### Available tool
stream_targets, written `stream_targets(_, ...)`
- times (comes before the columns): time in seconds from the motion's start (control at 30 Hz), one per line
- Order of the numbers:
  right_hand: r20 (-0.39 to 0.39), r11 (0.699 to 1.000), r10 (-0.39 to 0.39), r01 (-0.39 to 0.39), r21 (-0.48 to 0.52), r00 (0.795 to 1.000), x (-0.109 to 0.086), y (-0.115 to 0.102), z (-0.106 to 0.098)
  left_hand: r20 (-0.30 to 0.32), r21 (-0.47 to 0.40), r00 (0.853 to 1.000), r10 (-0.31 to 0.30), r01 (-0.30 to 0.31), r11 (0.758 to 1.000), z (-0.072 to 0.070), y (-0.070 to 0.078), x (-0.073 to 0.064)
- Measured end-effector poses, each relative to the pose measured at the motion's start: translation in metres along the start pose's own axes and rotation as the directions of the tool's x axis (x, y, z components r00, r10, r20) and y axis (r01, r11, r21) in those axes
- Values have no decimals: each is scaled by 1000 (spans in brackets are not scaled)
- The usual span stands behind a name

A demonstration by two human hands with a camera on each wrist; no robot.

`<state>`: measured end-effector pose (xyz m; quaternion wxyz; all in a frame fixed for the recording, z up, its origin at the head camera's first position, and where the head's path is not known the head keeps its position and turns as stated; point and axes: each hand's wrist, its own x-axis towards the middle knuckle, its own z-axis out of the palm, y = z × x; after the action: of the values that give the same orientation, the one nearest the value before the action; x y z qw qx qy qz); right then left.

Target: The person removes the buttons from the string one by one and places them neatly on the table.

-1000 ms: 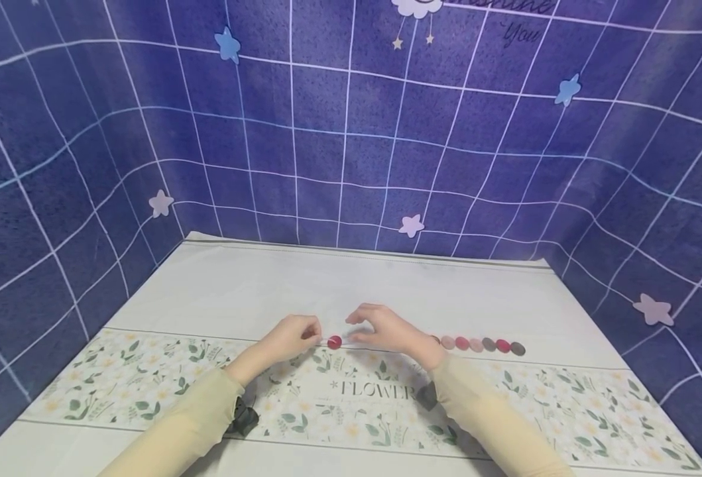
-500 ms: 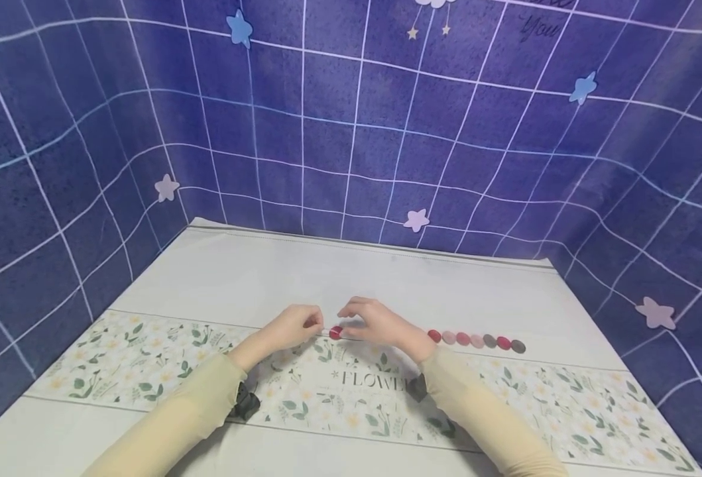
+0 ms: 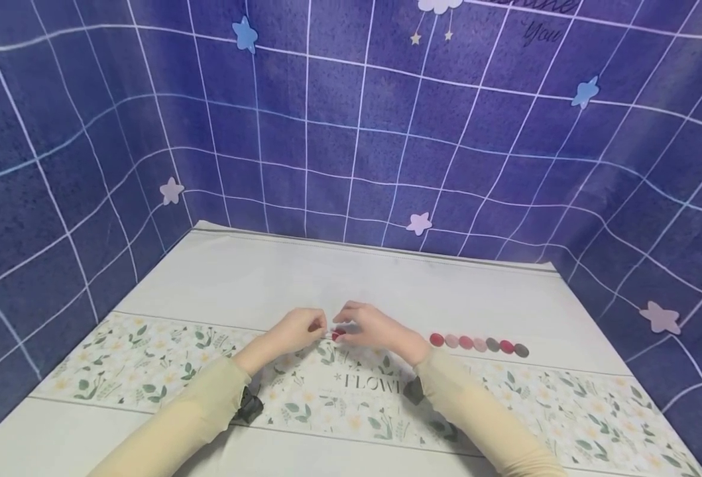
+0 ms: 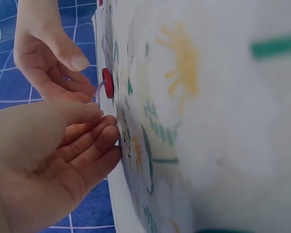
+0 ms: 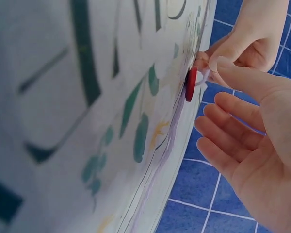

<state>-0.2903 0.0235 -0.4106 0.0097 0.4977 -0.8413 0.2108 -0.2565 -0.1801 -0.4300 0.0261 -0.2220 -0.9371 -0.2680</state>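
Observation:
A red button (image 3: 337, 335), round and flat, stands on edge at the border of the floral band, with a pale lilac thread (image 5: 207, 76) coming out of it. My left hand (image 3: 300, 329) pinches that thread between thumb and forefinger, close beside the button (image 4: 108, 83). On the other side, my right hand (image 3: 371, 326) hovers over the button, its thumb and fingers apart and loosely bent, holding nothing in the right wrist view. From the button, a length of lilac thread (image 5: 170, 133) trails along the cloth.
A row of red, pink and dark grey buttons (image 3: 480, 345) lies to the right, behind my right forearm. The white cloth (image 3: 351, 265) has a floral band with lettering. Blue grid curtain (image 3: 351, 119) closes off the back and sides.
My right hand has moved left, closer to the button and my left hand, now covering part of the button. The left hand keeps its pinch on the thread. The head view has shifted slightly.

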Motion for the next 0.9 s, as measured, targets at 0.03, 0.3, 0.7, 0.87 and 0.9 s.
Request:
stream_targets(0.03,4,1000,-3,3,-6,1000,0,0,0,0,-1,1000,6,-6,1000,0,0,0)
stream_targets(0.3,56,999,-16,18,-32,998,2,-3,3,4,-20,1000,-21,21,1000,3,0,-3)
stream_targets(0.7,118,996,56,-48,-69,991,3,-5,8,3,-41,999,-41,41,998,3,2,-2)
stream_targets(0.87,117,992,109,-100,-79,987,5,-8,9,6,-45,999,-37,37,998,3,0,-1)
stream_targets(0.9,117,991,117,-109,-78,986,5,-8,9,8,-47,999,-36,36,998,3,0,-1)
